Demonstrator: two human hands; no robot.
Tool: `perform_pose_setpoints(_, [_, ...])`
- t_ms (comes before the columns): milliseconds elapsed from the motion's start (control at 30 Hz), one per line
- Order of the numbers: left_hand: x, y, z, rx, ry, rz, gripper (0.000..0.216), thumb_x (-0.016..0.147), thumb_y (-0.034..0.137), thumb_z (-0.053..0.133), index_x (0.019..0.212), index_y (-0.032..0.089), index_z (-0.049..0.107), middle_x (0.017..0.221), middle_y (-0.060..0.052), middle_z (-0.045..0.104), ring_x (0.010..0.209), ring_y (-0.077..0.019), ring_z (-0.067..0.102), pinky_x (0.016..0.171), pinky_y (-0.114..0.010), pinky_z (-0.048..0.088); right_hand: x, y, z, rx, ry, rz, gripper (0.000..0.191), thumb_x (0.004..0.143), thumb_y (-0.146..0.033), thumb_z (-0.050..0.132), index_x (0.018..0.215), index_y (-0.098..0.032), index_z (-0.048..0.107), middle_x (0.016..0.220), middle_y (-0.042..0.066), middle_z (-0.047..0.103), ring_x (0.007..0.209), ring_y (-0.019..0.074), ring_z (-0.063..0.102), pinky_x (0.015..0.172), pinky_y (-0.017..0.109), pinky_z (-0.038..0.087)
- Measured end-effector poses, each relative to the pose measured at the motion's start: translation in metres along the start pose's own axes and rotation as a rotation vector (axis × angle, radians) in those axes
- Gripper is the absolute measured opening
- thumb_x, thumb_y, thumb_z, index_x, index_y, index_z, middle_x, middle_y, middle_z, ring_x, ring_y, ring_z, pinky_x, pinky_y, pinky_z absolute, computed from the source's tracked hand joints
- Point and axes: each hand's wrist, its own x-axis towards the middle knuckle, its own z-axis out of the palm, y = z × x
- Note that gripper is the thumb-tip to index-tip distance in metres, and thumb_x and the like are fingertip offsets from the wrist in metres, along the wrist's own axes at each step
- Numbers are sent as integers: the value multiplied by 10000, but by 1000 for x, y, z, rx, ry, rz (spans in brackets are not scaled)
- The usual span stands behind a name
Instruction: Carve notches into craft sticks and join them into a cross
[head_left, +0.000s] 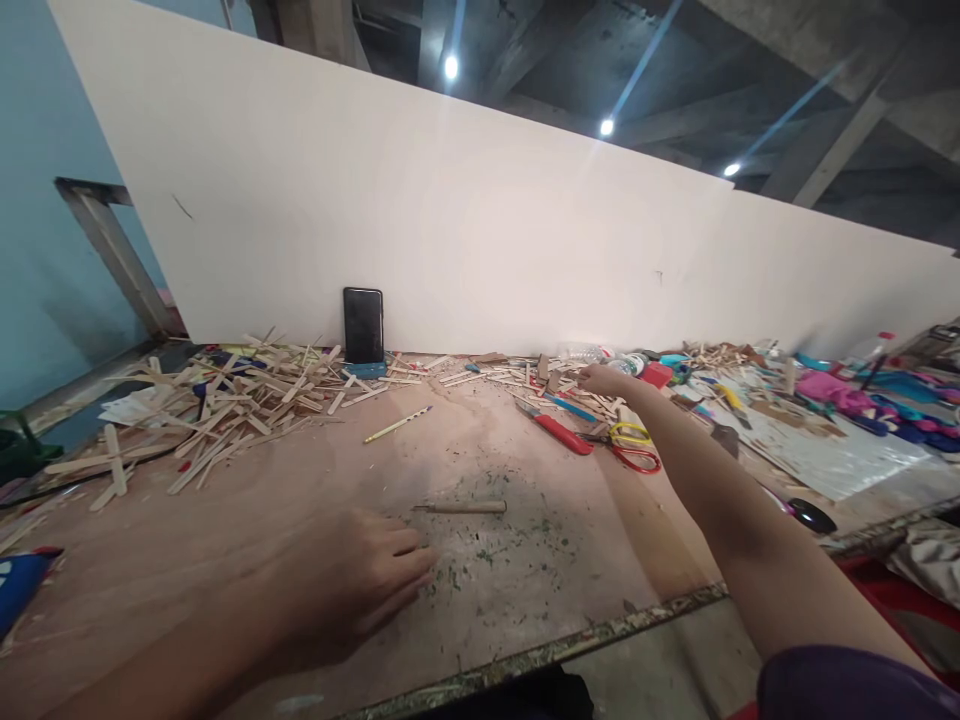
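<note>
My left hand (375, 565) rests on the wooden tabletop (315, 480), fingers stretched out, holding nothing. Just beyond its fingertips lies a thin tool with a wooden handle (469, 507) and a narrow metal tip. Green crumbs (487, 550) are scattered around it. My right hand (604, 382) reaches far forward to the loose wooden sticks (517, 375) by the back board. Its fingers are small and partly hidden, so any grip is unclear. Nearer than that hand lie a red-handled knife (559, 430), a blue strip (570, 407) and scissors (634, 445) with yellow and red loops.
A big heap of craft sticks (247, 400) covers the back left. A black phone (364, 325) leans upright against the white board (450, 220). A yellow pencil (397, 424) lies mid-table. Clear bottles (589, 352), a white sheet (847, 450) and pink cloth (832, 390) are on the right.
</note>
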Motion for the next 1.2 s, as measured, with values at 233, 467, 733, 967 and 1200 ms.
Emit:
perform_pose_setpoints(233, [0, -1, 1, 9, 10, 15, 296, 1139, 218, 405, 929, 237, 612, 759, -15, 648, 623, -211, 581, 612, -406, 317, -10, -7, 8, 30, -71, -72, 412, 1068, -435, 734, 1396, -188, 697, 1425, 113, 699, 1217, 295, 720, 1019, 502, 646])
perform_pose_setpoints(467, [0, 0, -2, 25, 9, 3, 277, 1119, 211, 430, 897, 240, 592, 756, -11, 649, 618, -207, 588, 606, -401, 338, -20, -17, 0, 128, -12, -60, 413, 1069, -437, 731, 1397, -189, 698, 1432, 114, 696, 1223, 298, 718, 1024, 504, 644])
perform_pose_setpoints(733, [3, -4, -5, 93, 2, -7, 258, 1118, 227, 469, 907, 229, 617, 766, -8, 665, 624, -192, 608, 593, -390, 349, -70, -50, -10, 436, 8, -225, 425, 1070, -438, 732, 1405, -181, 684, 1395, 121, 708, 1182, 276, 732, 991, 494, 654])
perform_pose_setpoints(967, [27, 4, -58, 250, 11, -88, 282, 1171, 299, 453, 1028, 206, 678, 852, -50, 708, 738, -221, 647, 625, -359, 406, -135, -128, 9, 675, -14, -609, 362, 1092, -498, 689, 1213, -158, 717, 1091, 58, 745, 882, 179, 725, 791, 362, 646])
perform_pose_setpoints(1200, [49, 2, -89, 289, 8, -298, 331, 1144, 488, 568, 1222, 209, 729, 1081, -96, 787, 1021, -286, 737, 806, -371, 532, -173, -183, 21, 732, 66, -803, 494, 1107, -589, 624, 824, -185, 618, 701, -52, 565, 588, 108, 528, 606, 268, 506])
